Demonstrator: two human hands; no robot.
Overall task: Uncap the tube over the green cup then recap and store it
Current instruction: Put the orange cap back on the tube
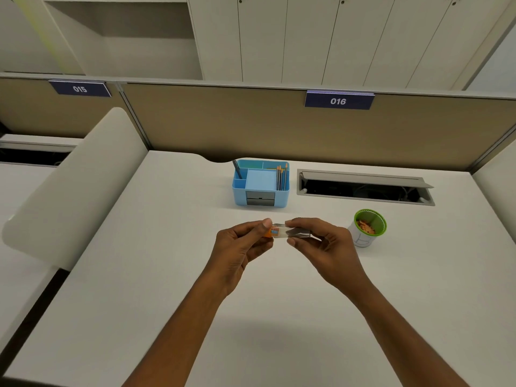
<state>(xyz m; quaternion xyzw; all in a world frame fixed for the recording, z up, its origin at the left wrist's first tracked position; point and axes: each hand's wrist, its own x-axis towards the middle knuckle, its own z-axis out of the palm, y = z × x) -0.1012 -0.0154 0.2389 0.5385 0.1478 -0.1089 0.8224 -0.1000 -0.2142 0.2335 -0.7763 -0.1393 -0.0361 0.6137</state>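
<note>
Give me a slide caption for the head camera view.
Both hands hold a clear tube beside the green cup.

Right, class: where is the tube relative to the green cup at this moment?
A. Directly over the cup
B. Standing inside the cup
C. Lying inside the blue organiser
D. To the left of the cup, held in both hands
D: the tube is held between the left hand and right hand, left of the green cup.

- Left hand [240, 247]: forearm reaching forward, thumb and fingers pinched shut.
- Right hand [324, 244]: forearm angled inward, thumb below, fingers curled in a closed grip.
- Fingertips nearly meet.
</note>
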